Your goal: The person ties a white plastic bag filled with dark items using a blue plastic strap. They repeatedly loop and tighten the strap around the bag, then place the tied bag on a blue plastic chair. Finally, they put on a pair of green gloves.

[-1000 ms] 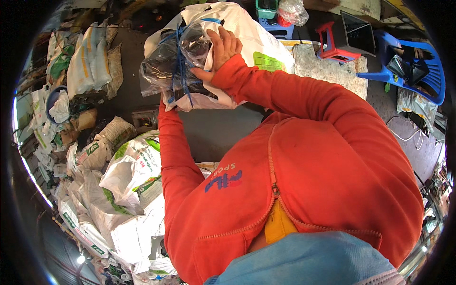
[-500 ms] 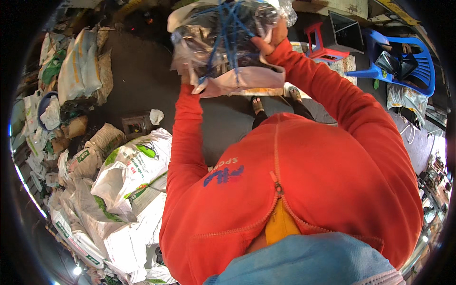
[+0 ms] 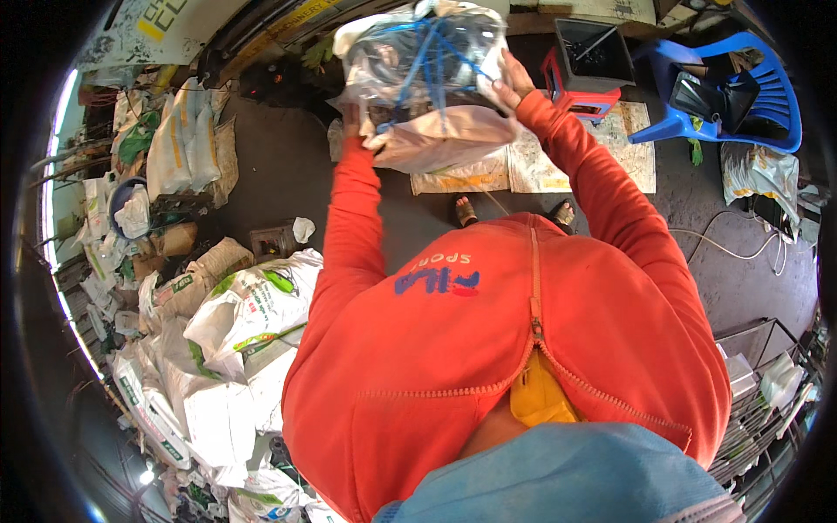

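A bulky pale sack (image 3: pixel 445 144) is held out in front of me at arm's length. Clear plastic lines its mouth, and blue string (image 3: pixel 427 65) criss-crosses over the dark contents, which I cannot make out. My right hand (image 3: pixel 514 84) grips the sack's right side, thumb and fingers closed on its edge. At the opposite side my left hand (image 3: pixel 350 122) shows only in part; the sack hides most of its fingers, and it bears on the sack's left edge.
White woven sacks (image 3: pixel 253 305) are heaped at the left, with more upright sacks (image 3: pixel 183 144) beyond. At the right stand a blue plastic chair (image 3: pixel 767 96), a red stool (image 3: pixel 584 103) bearing a dark bin (image 3: pixel 597 57), and a metal rack (image 3: pixel 758 383). A cable (image 3: pixel 732 253) lies on the floor.
My view has shifted, and the sack now sits slightly farther right in it. Both hands have stayed on the sack. More of the floor mat and the rack at the right shows.
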{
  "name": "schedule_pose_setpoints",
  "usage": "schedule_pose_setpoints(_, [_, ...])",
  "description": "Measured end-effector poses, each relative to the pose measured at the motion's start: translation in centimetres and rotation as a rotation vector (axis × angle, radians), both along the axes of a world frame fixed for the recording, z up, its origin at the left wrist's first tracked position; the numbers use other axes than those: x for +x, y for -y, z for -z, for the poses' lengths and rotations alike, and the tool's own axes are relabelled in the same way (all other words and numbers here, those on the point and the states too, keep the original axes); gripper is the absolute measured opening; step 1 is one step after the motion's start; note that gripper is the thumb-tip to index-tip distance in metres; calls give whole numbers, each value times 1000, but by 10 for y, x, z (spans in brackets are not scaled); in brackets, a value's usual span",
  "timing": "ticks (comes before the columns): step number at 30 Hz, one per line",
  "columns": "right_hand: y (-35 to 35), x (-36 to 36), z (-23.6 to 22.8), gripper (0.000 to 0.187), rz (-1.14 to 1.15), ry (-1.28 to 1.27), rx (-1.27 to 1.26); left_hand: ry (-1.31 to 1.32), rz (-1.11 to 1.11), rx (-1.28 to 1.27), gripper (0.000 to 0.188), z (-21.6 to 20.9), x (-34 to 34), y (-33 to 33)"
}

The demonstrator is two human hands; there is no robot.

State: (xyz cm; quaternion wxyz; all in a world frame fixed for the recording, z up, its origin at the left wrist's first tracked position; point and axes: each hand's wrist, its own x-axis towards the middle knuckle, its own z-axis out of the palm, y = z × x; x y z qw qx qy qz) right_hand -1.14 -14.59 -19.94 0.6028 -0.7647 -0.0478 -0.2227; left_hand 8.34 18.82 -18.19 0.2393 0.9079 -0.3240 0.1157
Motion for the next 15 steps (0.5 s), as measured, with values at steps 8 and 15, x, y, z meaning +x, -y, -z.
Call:
schedule_pose_setpoints(8, [157, -250, 52, 60, -95, -1040, -291, -606, -670, -777, 77, -59, -44, -17])
schedule_pose_setpoints(15, [262, -439, 57, 52, 50, -1484, -380, -1050, -1081, -828, 74, 7, -138, -12])
